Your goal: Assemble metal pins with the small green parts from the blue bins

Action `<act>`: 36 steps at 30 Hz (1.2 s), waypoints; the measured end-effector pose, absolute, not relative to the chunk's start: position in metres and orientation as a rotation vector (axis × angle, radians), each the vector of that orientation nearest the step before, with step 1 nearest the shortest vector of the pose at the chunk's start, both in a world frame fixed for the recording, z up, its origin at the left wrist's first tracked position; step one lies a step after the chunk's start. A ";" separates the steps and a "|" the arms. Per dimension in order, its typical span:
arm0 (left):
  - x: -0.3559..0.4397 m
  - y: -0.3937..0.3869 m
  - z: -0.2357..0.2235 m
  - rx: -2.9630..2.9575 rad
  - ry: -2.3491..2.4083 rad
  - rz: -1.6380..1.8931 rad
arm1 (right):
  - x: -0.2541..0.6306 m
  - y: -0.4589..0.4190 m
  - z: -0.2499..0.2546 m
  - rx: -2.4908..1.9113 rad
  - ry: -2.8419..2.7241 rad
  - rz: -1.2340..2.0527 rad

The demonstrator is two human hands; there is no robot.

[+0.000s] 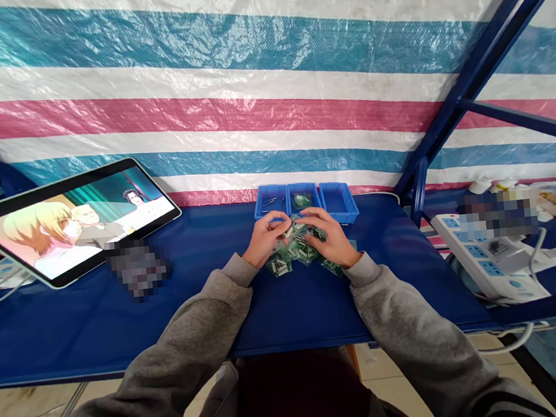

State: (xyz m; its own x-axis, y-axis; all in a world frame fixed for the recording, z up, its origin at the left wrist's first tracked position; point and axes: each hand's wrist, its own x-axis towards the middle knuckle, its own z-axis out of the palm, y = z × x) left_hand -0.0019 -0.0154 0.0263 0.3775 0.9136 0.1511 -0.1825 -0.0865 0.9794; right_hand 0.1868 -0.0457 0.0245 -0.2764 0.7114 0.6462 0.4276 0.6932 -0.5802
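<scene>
Both hands are over a loose pile of small clear, greenish plastic packets (279,265) with silvery metal pieces inside, lying on the blue table. My left hand (267,237) is at the pile's left side, its thumb and fingers closed in a pinch on a small plastic packet (289,231). From the right, my right hand (330,237) has its fingers curled over the same packet, fingertips close to the left ones. The exact grip is partly hidden by the fingers. Just behind are three joined blue bins: the left bin (258,204) has thin metal pieces, the middle bin (302,186) some packets.
The right blue bin (338,196) shows a bare floor. A tablet (87,220) playing a cartoon leans at the left, with a blurred object (139,269) before it. At the right are a power strip (484,261), white cables and a blue metal frame (465,105).
</scene>
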 end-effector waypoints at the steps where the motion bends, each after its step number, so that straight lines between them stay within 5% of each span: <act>1: -0.002 -0.015 0.026 1.351 0.744 1.036 | 0.187 -0.045 0.024 -0.918 -1.892 0.366; 11: -0.016 -0.008 0.029 1.765 1.159 1.320 | 0.199 -0.040 0.030 -1.058 -1.545 1.395; 18: -0.022 -0.003 0.032 1.861 1.073 1.217 | 0.200 -0.036 0.031 -1.098 -1.067 1.313; 30: -0.018 -0.001 0.017 2.492 0.846 0.847 | 0.208 -0.032 0.027 -1.355 -1.611 0.645; 36: -0.015 -0.002 0.013 2.502 0.819 0.800 | 0.205 -0.038 0.032 -1.497 -2.132 0.614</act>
